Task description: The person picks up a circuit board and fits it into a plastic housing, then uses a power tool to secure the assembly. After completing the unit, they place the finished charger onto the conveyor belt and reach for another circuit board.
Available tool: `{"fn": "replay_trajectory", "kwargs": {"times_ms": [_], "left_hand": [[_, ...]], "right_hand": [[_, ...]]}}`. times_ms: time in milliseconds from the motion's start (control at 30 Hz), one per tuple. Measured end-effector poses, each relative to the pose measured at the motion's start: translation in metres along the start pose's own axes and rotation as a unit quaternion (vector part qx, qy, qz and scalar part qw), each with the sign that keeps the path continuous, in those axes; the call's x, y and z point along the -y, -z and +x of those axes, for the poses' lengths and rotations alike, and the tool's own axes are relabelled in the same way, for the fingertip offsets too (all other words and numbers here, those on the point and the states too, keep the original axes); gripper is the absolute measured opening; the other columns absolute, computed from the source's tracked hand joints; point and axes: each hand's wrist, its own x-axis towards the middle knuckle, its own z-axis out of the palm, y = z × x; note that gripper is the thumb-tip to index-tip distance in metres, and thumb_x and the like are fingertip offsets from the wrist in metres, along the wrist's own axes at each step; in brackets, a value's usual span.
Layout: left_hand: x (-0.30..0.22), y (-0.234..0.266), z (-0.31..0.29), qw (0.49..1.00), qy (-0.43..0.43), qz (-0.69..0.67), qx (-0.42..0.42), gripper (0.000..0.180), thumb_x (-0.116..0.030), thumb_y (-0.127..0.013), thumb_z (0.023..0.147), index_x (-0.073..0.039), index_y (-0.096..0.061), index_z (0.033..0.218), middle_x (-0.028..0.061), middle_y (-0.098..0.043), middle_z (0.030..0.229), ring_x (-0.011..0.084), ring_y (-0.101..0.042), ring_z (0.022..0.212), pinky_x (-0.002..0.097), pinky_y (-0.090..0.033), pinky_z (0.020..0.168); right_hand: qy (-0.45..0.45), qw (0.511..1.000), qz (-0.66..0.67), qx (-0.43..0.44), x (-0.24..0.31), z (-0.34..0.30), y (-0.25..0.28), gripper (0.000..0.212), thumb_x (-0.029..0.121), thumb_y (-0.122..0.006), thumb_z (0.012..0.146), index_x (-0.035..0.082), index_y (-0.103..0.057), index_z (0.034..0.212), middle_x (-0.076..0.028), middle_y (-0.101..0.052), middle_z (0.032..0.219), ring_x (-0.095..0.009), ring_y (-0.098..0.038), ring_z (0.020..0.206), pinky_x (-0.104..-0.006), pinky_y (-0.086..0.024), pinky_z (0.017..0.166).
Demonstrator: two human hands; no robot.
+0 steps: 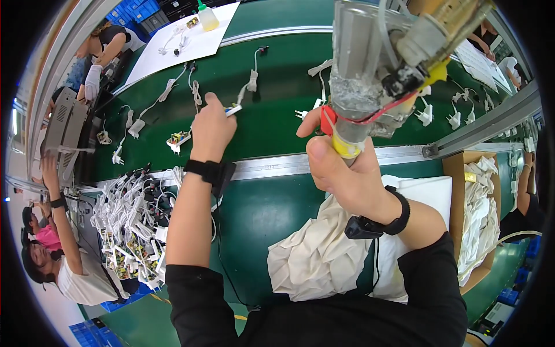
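Note:
My left hand (pixel 214 132) is over the green conveyor belt, its fingers closed on a small circuit board (pixel 233 110) with a white cable running away from it. Most of that board is hidden by the hand. My right hand (pixel 355 179) wraps round a dispensing gun (pixel 361 101), which comes down from above. The gun has a clear cylinder, whitish crust, a red trigger (pixel 328 120), a red wire and a yellow band (pixel 347 147). Left of my left hand, another bare circuit board (pixel 178 140) lies on the belt with its cable.
Several cabled plugs (pixel 425 115) lie along the belt (pixel 277 81). A heap of cabled boards (pixel 136 214) stands at lower left. Off-white cloth (pixel 321 254) is before me; a cardboard box (pixel 457 202) is at right. A bottle (pixel 207 17) stands on a white sheet. Other people work nearby.

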Motion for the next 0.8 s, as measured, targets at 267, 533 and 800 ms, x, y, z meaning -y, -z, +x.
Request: {"fn": "replay_trajectory", "kwargs": {"times_ms": [267,533,800], "left_hand": [[-0.045,0.018,-0.082,0.642,0.167,-0.704,0.253,0.033,-0.030,-0.057,0.089,-0.003,-0.048,0.107,0.0037,-0.059,0.085,0.0110,-0.059,0.079,0.0263,-0.047,0.056],[-0.086,-0.011,-0.163,0.566,0.102,-0.742,0.345,0.038,-0.014,-0.054,0.089,-0.005,-0.034,0.120,0.0073,-0.058,0.103,0.0130,-0.058,0.089,0.0251,-0.051,0.062],[-0.087,-0.008,-0.174,0.458,0.026,-0.789,0.408,0.039,-0.006,-0.047,0.091,-0.008,-0.033,0.127,0.0114,-0.049,0.121,0.0185,-0.053,0.109,0.0277,-0.054,0.071]], "right_hand": [[0.017,0.999,-0.026,-0.018,-0.001,0.001,0.000,0.032,0.031,-0.053,0.091,0.003,-0.043,0.105,0.007,-0.036,0.055,-0.001,-0.030,0.044,-0.0186,-0.024,0.040],[0.042,0.997,-0.052,-0.037,-0.003,0.007,0.000,0.031,0.030,-0.049,0.093,0.002,-0.043,0.105,0.005,-0.037,0.055,-0.002,-0.030,0.043,-0.0191,-0.024,0.039],[0.022,0.997,-0.048,-0.049,-0.010,0.010,-0.004,0.034,0.034,-0.049,0.093,0.003,-0.041,0.103,0.003,-0.036,0.053,-0.003,-0.029,0.042,-0.0200,-0.023,0.038]]}}
